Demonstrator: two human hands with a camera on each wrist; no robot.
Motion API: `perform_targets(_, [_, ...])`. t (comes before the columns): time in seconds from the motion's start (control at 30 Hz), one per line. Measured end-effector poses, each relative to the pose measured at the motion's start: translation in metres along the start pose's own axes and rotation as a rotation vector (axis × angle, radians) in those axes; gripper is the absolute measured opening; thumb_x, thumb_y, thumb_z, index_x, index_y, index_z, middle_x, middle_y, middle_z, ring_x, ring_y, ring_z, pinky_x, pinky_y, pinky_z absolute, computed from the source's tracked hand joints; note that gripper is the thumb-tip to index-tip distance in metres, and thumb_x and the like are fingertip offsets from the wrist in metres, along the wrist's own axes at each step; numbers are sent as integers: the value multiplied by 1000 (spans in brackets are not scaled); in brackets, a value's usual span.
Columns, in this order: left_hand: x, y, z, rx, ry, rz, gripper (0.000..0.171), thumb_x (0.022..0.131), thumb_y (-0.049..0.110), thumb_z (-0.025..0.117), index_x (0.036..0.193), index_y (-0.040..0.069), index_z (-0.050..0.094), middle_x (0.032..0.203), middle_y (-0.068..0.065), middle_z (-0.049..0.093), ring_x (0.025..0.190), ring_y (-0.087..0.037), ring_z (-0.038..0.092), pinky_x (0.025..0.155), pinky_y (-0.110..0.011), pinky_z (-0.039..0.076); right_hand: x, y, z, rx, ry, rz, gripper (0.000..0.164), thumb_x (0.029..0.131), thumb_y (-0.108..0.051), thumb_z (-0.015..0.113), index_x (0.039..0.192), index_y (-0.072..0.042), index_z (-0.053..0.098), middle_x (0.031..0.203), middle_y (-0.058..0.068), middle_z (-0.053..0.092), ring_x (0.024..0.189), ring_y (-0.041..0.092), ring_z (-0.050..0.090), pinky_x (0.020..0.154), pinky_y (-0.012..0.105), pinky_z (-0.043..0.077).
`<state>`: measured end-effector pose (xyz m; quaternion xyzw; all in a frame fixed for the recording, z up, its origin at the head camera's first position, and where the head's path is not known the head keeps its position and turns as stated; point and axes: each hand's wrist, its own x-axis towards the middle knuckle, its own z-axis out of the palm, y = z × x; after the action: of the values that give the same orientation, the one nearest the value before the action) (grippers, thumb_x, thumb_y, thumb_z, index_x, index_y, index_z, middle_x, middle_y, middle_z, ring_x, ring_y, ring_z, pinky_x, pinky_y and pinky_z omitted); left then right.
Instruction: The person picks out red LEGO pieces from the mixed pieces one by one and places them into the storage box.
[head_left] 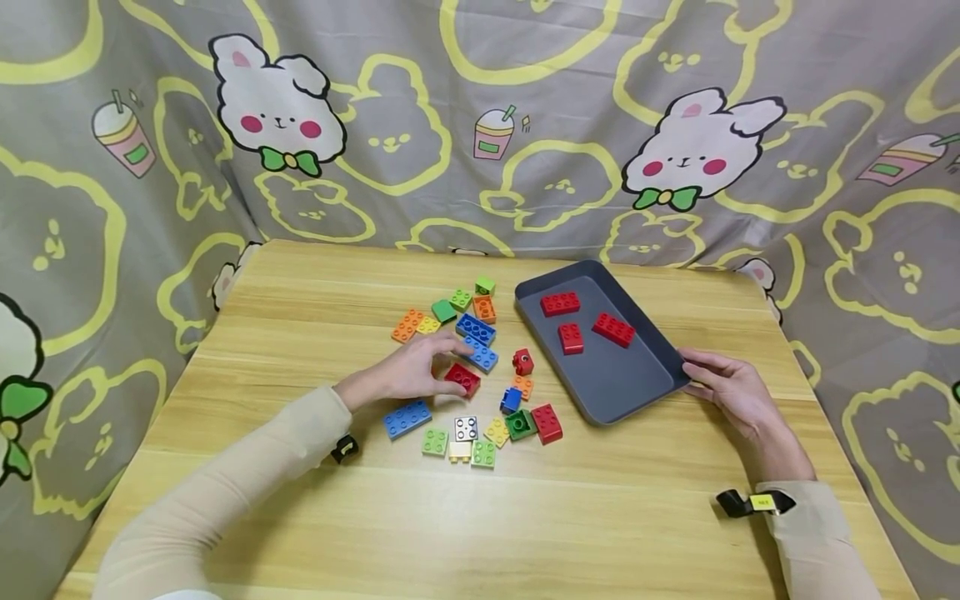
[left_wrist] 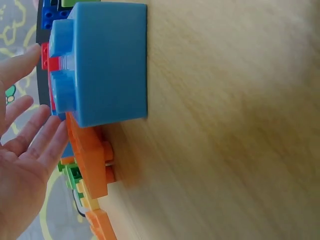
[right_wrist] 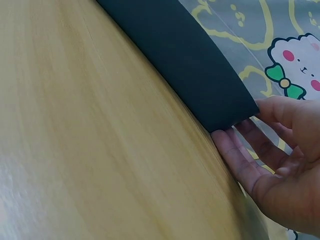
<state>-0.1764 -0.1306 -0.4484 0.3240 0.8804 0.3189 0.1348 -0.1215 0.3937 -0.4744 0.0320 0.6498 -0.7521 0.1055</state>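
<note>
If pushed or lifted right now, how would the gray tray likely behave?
The gray tray would probably stay stiff: its raised walls look unbent where the right hand grips a corner. Being wide and shallow, it seems unlikely to tip over if pushed. The three red bricks inside might slide if it's tilted, as they lie loose and apart.

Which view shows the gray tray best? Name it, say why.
The head view: it shows the gray tray nearly whole, inside included. The right wrist view shows only its outer wall; the left wrist view, probably a sliver behind bricks.
</note>
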Motion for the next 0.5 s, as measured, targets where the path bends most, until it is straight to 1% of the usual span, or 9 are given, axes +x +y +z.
perform_targets(0.03, [0,0,0,-1,-2,3,63,84,34,90,139,12,67,146,-8,66,155,-41,40,128,-62,31,0,0,0,0,1,1,31,103,2,62,126,-11,78,117,-14,77,105,0,74,83,23,64])
perform_targets(0.1, [0,0,1,-7,-1,9,62,84,32,90,138,12,67,143,-9,67,149,-40,50,124,-59,39,0,0,0,-3,2,2,31,103,2,62,126,-11,78,117,-14,77,105,0,74,83,23,64])
perform_targets(0.17, [0,-1,1,-15,-5,19,59,85,30,90,137,11,68,139,-8,68,137,-36,62,116,-53,50,0,0,0,-5,3,4,31,103,2,62,126,-11,78,117,-14,77,105,-1,74,83,23,64])
perform_targets(0.23, [0,-2,2,-20,-12,27,56,85,28,90,135,11,70,132,-6,69,121,-28,70,106,-44,58,0,0,0,0,4,4,31,103,2,62,126,-10,78,117,-14,77,105,0,74,83,23,64])
perform_targets(0.3, [1,-3,3,-23,-26,28,53,86,27,89,133,11,71,127,-4,69,110,-20,71,96,-35,61,0,0,0,3,0,5,31,103,2,62,126,-10,78,117,-14,77,105,0,74,83,23,64])
perform_targets(0.4, [2,-4,4,-9,-35,39,50,86,26,89,131,12,73,123,-2,70,106,-15,69,92,-29,60,0,0,-1,2,2,7,31,103,2,62,127,-10,78,117,-14,77,105,0,74,83,23,64])
perform_targets(0.5, [2,-5,5,4,-33,57,45,86,23,89,128,12,75,121,-4,72,103,-15,67,87,-27,59,-1,-1,0,-16,7,14,30,103,0,63,127,-11,78,117,-15,77,105,-1,74,83,23,64])
